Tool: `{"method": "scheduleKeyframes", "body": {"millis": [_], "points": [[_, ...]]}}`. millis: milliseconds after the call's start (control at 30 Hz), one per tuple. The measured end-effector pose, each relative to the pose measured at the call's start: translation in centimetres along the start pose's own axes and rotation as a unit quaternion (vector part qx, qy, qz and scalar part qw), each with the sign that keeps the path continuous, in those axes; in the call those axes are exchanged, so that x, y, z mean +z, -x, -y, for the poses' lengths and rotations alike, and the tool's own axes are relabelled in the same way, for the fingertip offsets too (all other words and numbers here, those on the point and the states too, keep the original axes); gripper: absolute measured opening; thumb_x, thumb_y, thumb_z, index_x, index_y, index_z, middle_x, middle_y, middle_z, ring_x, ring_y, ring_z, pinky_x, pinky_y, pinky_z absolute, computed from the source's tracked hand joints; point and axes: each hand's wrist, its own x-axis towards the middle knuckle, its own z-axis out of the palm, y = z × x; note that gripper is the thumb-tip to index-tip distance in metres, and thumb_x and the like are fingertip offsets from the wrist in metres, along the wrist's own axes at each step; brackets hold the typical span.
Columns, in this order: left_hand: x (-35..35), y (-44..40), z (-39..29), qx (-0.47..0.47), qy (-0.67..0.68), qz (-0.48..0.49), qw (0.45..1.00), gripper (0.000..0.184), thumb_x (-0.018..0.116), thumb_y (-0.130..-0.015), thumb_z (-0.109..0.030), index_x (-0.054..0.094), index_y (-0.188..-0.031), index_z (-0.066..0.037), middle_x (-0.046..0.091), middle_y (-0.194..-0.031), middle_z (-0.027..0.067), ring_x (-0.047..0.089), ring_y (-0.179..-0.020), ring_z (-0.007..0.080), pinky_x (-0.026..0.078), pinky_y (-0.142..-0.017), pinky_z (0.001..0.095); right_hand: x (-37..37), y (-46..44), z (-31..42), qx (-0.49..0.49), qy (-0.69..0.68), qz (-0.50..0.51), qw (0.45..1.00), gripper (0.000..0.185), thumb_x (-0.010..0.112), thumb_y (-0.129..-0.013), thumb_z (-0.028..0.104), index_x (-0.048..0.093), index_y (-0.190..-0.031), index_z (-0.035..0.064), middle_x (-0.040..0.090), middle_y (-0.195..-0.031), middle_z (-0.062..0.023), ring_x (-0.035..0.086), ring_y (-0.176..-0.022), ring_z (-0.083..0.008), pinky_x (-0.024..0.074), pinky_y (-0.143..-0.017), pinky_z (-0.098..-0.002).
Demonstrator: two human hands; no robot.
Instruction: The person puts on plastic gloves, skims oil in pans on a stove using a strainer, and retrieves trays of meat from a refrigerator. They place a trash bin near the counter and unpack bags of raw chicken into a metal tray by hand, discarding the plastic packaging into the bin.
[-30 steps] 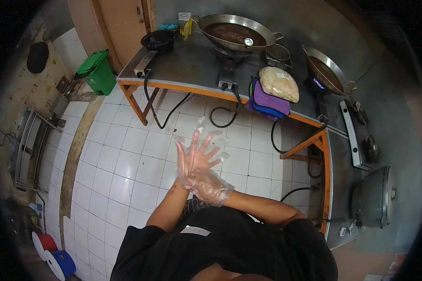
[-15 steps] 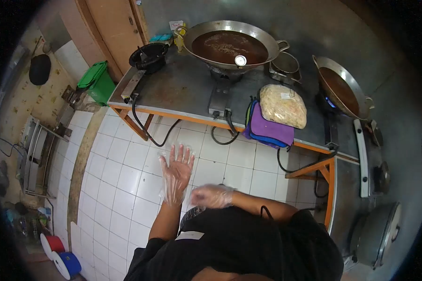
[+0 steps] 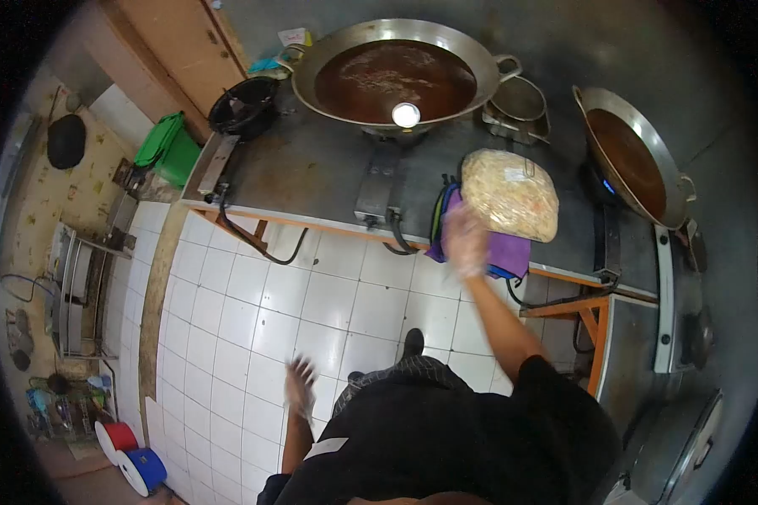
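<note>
Pack [image 3: 514, 192], wrapped in clear plastic and pale inside, lies near the table's front edge, partly over folded cloths.

Nearest is the person's black shirt [image 3: 472, 438], with patterned trousers [image 3: 404, 374] and one dark shoe [image 3: 413, 340] beyond it. The left hand [image 3: 301, 383], in a clear glove, is low beside the body, above the tiled floor [image 3: 227, 328]; it is blurred, but its fingers look spread, with nothing visible in them. To the right, a large lidded pot [image 3: 686, 446] sits close to the body.

Farther forward, the right hand [image 3: 466, 238], also gloved, reaches to the pack's left edge and covers part of the cloths [image 3: 505, 247]. Blur hides its fingers, so I cannot tell whether they grip the cloths, the pack or nothing. The top cloth is purple; blue and green edges show underneath, and the stack overhangs the table [image 3: 303, 160].

Behind the pack, a sieve [image 3: 518, 99] rests between two woks of brown liquid. On the large wok [image 3: 396, 30], a dial [image 3: 406, 115] sits at the near rim; under the right wok [image 3: 644, 130], blue flame shows. A black pan [image 3: 244, 107] stands at the table's left end, near a green bin [image 3: 168, 150] and a door [image 3: 173, 59].
</note>
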Motion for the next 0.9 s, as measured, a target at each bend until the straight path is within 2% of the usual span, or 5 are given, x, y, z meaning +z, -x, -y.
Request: {"method": "scheduleKeyframes", "body": {"millis": [67,100,400,567,900], "points": [[-12.3,2.3,8.7,-0.099,0.010,-0.137,0.986,0.061,0.037,-0.097,-0.048,0.029,-0.145,-0.012,0.031,-0.149,0.0073,0.038,-0.131,0.0273,0.031,-0.108,0.0421,-2.4,-9.6,-10.0,-0.178,0.190,-0.297,0.919,0.033,0.051,-0.093,0.031,0.058,-0.098,-0.0001,0.064,-0.095,-0.0157,0.063,-0.085,-0.0289,0.0502,-0.075,-0.0367],[-15.9,5.6,11.3,-0.150,-0.008,-0.206,0.967,0.057,0.038,-0.096,-0.047,0.033,-0.141,-0.012,0.034,-0.145,0.0086,0.040,-0.128,0.0279,0.032,-0.106,0.0423,-4.2,-14.2,-11.5,0.119,0.376,-0.187,0.900,0.038,0.049,-0.092,0.035,0.059,-0.104,0.0003,0.063,-0.105,-0.0198,0.062,-0.094,-0.0298,0.0501,-0.081,-0.0363],[-6.5,22.6,14.7,-0.198,-0.466,-0.231,0.831,0.040,0.040,-0.093,-0.035,0.063,-0.108,-0.005,0.061,-0.107,0.0208,0.061,-0.102,0.0335,0.047,-0.088,0.0435,-6.8,-33.6,-25.0,0.045,0.467,0.203,0.859,0.050,0.062,-0.080,0.038,0.058,-0.119,0.0067,0.058,-0.116,-0.0121,0.058,-0.102,-0.0264,0.0492,-0.084,-0.0416],[-4.3,10.5,13.8,-0.215,-0.451,-0.075,0.863,0.047,0.044,-0.094,-0.043,0.058,-0.122,-0.008,0.062,-0.119,0.0096,0.057,-0.107,0.0259,0.041,-0.095,0.0392,-7.3,-40.8,-32.6,0.181,-0.455,0.172,0.855,0.027,0.057,-0.070,0.003,0.061,-0.097,0.0060,0.053,-0.073,-0.0038,0.054,-0.064,-0.0178,0.0514,-0.058,-0.0361],[-12.9,0.9,16.1,-0.131,-0.282,-0.201,0.929,0.045,0.045,-0.092,-0.040,0.064,-0.108,-0.002,0.065,-0.108,0.0165,0.059,-0.105,0.0293,0.044,-0.091,0.0392,-13.5,-32.0,-17.5,0.201,-0.114,0.024,0.973,0.023,0.050,-0.092,0.019,0.063,-0.101,0.0024,0.059,-0.081,-0.0087,0.055,-0.070,-0.0214,0.0447,-0.062,-0.0374]]}}
